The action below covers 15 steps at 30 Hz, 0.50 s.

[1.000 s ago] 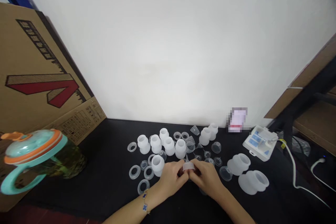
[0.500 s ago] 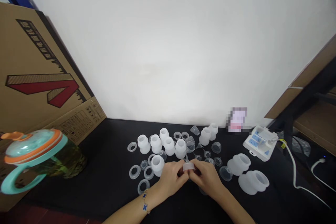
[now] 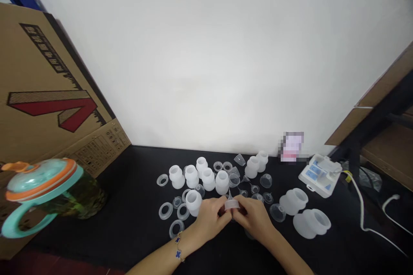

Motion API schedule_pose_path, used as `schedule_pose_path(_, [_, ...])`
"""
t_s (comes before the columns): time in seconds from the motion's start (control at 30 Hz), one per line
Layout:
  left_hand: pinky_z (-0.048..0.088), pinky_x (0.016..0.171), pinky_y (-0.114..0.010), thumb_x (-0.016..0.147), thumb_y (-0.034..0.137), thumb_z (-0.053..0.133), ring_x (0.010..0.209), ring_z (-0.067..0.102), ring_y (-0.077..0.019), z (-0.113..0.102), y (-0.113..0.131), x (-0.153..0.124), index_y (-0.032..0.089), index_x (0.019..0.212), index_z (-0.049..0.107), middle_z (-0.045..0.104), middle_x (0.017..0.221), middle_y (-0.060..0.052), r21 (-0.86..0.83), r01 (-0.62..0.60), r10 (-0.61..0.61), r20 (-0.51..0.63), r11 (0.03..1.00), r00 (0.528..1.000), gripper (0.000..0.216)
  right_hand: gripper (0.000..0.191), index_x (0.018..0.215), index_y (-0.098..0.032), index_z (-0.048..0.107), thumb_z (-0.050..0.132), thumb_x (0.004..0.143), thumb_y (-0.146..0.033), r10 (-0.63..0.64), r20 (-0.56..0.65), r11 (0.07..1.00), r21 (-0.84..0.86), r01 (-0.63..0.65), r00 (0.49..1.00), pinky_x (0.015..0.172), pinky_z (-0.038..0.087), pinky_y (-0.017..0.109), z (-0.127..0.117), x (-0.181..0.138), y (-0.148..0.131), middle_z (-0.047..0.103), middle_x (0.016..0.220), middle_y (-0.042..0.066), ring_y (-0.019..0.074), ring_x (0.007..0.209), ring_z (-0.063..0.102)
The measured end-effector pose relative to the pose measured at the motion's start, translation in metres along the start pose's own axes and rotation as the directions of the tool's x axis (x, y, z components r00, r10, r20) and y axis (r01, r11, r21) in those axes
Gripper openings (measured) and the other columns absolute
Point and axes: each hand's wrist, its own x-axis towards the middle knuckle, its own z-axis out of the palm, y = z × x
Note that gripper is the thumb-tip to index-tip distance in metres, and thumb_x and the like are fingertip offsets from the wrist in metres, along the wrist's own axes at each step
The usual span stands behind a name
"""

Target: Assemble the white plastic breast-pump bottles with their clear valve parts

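Note:
My left hand [image 3: 209,219] and my right hand [image 3: 254,218] meet at the front of the table. Pinched between their fingers is a bottle nipple in a collar ring [image 3: 231,203], with its thin clear tip pointing up. Just beyond my left fingers stands a small white bottle [image 3: 194,203] with an open mouth, and more such bottles [image 3: 222,182] form a group behind it. Loose collar rings [image 3: 165,211] lie to the left. Clear nipples [image 3: 267,198] and a clear dome cap [image 3: 278,212] are spread near my right hand. The undersides of my fingers are hidden.
Two larger white bottles [image 3: 311,223] lie at the right. Behind them sit a white plastic case [image 3: 319,176] and a white cable [image 3: 362,206]. A lidded jug [image 3: 54,193] and a cardboard box [image 3: 48,94] occupy the left. A white wall [image 3: 206,60] closes the back.

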Motion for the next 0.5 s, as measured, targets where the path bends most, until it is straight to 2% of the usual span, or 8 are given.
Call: schedule_pose_path(0.5, [0.032, 0.053, -0.026, 0.084, 0.017, 0.051, 0.052, 0.056, -0.015, -0.0002, 0.0003, -0.0005, 0.022, 0.068, 0.049, 0.06, 0.058, 0.002, -0.02, -0.005, 0.005, -0.002, 1.0, 1.0, 0.016, 0.009, 0.078, -0.021, 0.06, 0.056, 0.086, -0.019, -0.062, -0.065, 0.997, -0.051, 0.059, 0.996, 0.053, 0.032, 0.023, 0.0065, -0.0018, 0.0053, 0.064, 0.058, -0.003, 0.0138, 0.05, 0.059])
